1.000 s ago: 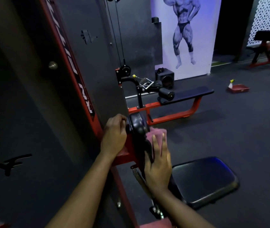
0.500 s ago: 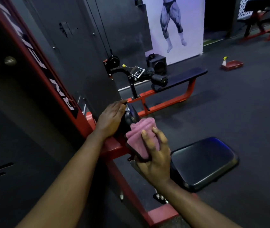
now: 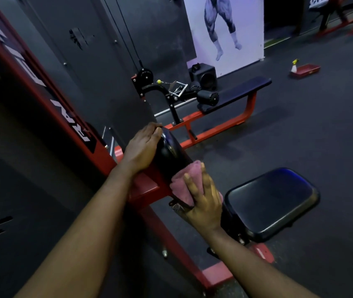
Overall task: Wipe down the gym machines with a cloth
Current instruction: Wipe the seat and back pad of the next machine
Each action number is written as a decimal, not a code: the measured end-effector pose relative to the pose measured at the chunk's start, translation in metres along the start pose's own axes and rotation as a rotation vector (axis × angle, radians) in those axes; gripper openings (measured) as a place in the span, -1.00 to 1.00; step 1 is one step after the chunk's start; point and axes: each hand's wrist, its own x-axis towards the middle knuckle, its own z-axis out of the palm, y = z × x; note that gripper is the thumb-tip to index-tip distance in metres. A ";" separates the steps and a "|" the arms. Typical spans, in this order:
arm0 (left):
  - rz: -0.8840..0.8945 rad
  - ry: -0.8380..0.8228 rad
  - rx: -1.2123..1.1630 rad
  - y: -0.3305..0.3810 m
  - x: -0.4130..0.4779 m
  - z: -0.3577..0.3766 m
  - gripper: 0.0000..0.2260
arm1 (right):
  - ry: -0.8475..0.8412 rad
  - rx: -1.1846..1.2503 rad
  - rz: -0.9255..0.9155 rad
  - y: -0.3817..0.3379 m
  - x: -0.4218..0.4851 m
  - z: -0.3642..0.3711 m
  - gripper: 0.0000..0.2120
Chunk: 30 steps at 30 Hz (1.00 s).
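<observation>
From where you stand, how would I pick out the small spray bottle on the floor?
Start at the big pale wall poster of a muscular figure, then look right along the dark floor to the shallow red tray. The small white spray bottle stands at the tray's left end; its yellow top marks it out.

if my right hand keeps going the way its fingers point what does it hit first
Likely more of the black roller pad: the right hand presses the pink cloth onto it, fingers pointing along it toward the left hand, though depth is unclear.
</observation>
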 end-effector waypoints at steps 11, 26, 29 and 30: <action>0.051 0.087 0.162 0.005 -0.001 0.013 -0.53 | 0.041 0.088 -0.004 -0.020 0.033 -0.010 -0.08; 0.438 0.454 0.650 0.036 -0.038 0.077 -0.77 | 0.008 -0.036 0.191 0.071 -0.073 0.013 -0.20; 0.431 0.575 0.766 0.025 -0.030 0.089 -0.82 | 0.004 -0.011 0.320 0.092 -0.100 0.017 -0.11; 0.434 0.594 0.794 0.023 -0.027 0.092 -0.82 | 0.011 0.001 0.357 0.098 -0.105 0.018 0.00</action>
